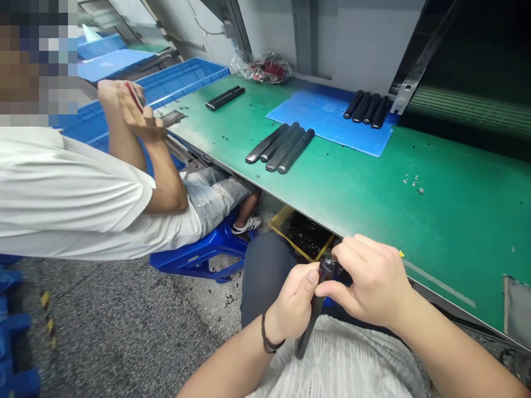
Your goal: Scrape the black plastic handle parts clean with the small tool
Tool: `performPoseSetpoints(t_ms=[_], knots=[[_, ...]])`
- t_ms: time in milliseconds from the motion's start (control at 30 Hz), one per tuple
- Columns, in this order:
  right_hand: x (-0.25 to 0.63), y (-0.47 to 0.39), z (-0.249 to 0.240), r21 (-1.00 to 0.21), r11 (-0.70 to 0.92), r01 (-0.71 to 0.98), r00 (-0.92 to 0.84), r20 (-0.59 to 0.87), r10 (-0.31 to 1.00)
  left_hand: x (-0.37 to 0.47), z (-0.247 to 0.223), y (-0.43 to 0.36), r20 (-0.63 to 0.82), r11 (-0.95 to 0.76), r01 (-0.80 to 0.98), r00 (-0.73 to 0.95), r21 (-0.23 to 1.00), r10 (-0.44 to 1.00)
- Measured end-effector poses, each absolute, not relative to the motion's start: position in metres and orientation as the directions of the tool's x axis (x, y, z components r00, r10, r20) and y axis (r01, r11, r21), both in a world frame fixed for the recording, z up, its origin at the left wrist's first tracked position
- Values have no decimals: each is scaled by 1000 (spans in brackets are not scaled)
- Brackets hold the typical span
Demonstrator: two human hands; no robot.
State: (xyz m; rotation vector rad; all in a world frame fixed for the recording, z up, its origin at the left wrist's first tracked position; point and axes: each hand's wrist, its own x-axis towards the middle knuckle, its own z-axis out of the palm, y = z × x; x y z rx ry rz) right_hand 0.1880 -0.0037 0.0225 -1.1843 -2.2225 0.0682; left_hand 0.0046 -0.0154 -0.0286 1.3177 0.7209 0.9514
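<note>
A long black plastic handle [309, 331] is gripped in my left hand [295, 301], tilted over my lap with its rounded end upward. My right hand [369, 279] is closed at that upper end, its thumb against the handle and its fingers curled. What the right fingers pinch is mostly hidden; a small yellow tip [401, 254] shows just behind that hand. Beyond my hands, several similar black handles [286, 148] lie side by side on the green tabletop [352, 193].
More black handles lie on a blue sheet [327, 119] and two near the back left. A bagged bundle [269, 69] sits against the wall. Below the table edge is a yellow bin [286, 218] of black scraps. A co-worker in a white shirt [83, 193] sits left, near blue crates [182, 83].
</note>
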Motion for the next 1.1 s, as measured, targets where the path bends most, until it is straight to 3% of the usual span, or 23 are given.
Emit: performPoseSetpoints(t_ms=[400,767,1100], knots=[[181,-7,15,-49,542,839,-407,605,684,9,-22,-14,-3,80,-178,396,981,918],[169,-24,-4,-146,589,795,-451,508,734,12,-17,2,-137,171,-157,206,973,969],[171,-38,-15,-228,559,797,-411,473,779,24,-27,5,-179,215,-229,169,949,969]])
